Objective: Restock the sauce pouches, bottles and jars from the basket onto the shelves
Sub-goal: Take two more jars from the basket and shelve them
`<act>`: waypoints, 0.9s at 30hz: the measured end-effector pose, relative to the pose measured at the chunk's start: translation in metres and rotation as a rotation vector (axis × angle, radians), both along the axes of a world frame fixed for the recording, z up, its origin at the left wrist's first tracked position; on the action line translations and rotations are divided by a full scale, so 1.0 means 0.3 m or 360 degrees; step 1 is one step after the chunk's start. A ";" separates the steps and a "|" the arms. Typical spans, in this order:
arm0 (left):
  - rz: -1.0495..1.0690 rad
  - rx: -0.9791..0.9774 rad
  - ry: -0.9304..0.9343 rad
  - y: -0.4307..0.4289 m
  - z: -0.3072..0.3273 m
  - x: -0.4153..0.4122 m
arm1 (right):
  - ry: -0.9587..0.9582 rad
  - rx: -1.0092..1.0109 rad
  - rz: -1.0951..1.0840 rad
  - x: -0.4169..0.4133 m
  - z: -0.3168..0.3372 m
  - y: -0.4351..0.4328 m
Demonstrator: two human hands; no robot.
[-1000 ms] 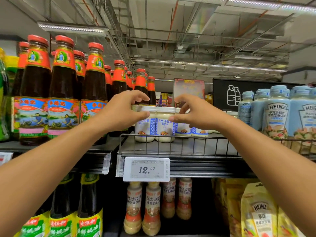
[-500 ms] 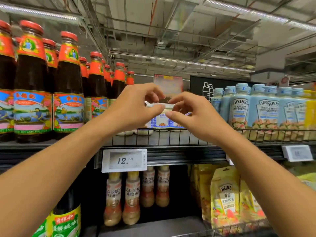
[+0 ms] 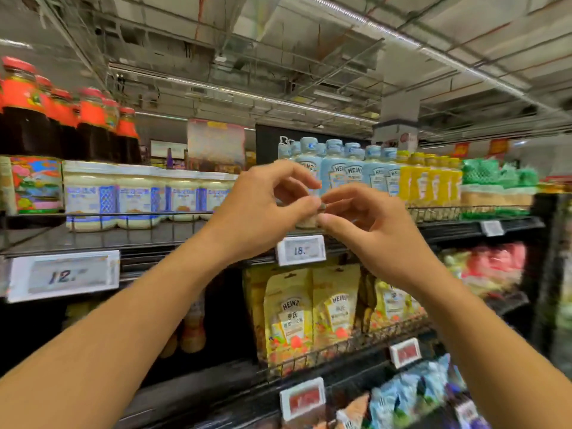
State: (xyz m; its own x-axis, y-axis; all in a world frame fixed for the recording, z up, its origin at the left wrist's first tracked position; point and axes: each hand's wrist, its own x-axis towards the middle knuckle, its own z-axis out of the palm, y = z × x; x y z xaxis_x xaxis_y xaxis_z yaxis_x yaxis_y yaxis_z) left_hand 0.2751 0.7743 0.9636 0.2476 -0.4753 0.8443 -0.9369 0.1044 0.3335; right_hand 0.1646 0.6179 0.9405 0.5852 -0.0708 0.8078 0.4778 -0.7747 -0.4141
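Both hands have drifted rightward along the top shelf [image 3: 130, 239] since a moment ago, leaving the white-lidded jars [image 3: 136, 196] they were hovering over; those jars now stand in a row to the left of the left hand [image 3: 260, 209], apart from it, between the dark sauce bottles [image 3: 89, 128] with red caps and the pale blue Heinz bottles [image 3: 353, 171]. The left hand and the right hand [image 3: 368, 224] meet fingertip to fingertip in front of the blue bottles, fingers curled and thumbs drawn toward forefingers. A small dark speck sits where the tips join, but motion blur makes it impossible to tell whether either hand pinches anything. Directly below the hands a price tag [image 3: 301, 250] reading 18 hangs on the shelf edge, while the tag reading 12 [image 3: 63, 275] is now far to the left. Yellow bottles [image 3: 430, 178] stand just beside the blue ones on the right. On the shelf beneath, yellow Heinz pouches [image 3: 291, 314] stand upright behind a wire rail.
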 end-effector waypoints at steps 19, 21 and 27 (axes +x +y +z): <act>-0.0988 0.0357 0.0748 -0.841 -0.488 -0.609 | 0.0056 0.0621 -0.0617 -0.856 -0.472 -0.582; -0.1057 0.0418 0.0827 -0.917 -0.546 -0.660 | 0.0061 0.0753 -0.0689 -0.917 -0.528 -0.626; -0.1271 0.0622 0.1014 -1.121 -0.710 -0.777 | 0.0076 0.1042 -0.0907 -1.045 -0.676 -0.743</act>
State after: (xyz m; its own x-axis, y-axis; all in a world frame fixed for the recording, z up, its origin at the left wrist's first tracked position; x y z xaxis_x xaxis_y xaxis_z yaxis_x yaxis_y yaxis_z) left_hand 0.0419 0.4379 0.7507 0.0868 -0.9005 0.4262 -0.2897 0.3865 0.8756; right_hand -0.1489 0.3950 0.7377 0.3513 -0.8054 0.4773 0.0602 -0.4893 -0.8700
